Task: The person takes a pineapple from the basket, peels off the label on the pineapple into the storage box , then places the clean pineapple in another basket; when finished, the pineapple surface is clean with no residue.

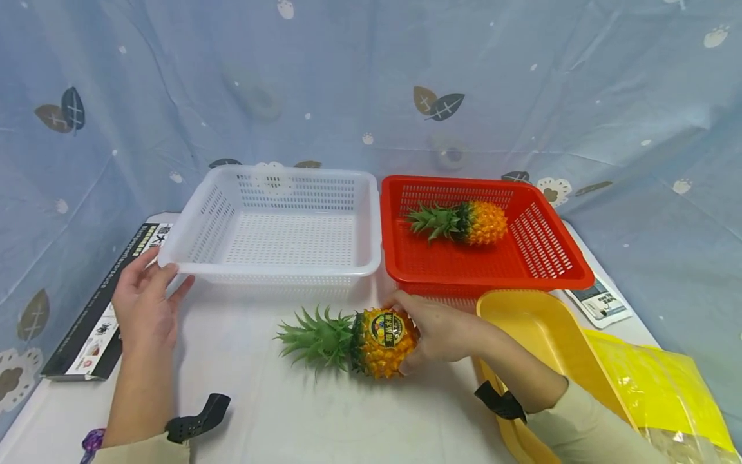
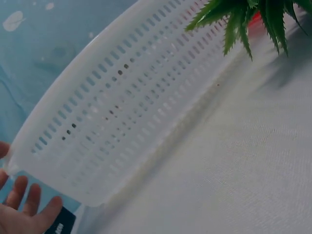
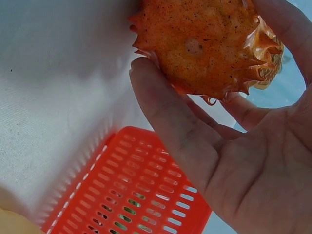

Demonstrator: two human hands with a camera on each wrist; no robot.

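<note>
An orange-yellow pineapple [image 1: 390, 351] with a green crown and a round sticker lies lengthwise above the white table, crown to the left. My right hand [image 1: 437, 327] grips its base, thumb on the near side and fingers on the far side; the right wrist view shows the pineapple's round underside [image 3: 195, 46] between them. At the front left corner of a white plastic basket [image 1: 269, 269], my left hand [image 1: 147, 299] holds the rim. In the left wrist view its fingers [image 2: 31, 200] spread below that corner, beside the slotted wall [image 2: 122, 97]. Nothing lies inside this basket.
A red basket [image 1: 493, 283] stands right of the white one, with another pineapple [image 1: 484, 223] lying in it. A yellow bin [image 1: 527, 303] sits under my right forearm, beside a yellow bag [image 1: 666, 386]. On the left lies a black-and-white box [image 1: 95, 322]. Patterned blue cloth hangs behind.
</note>
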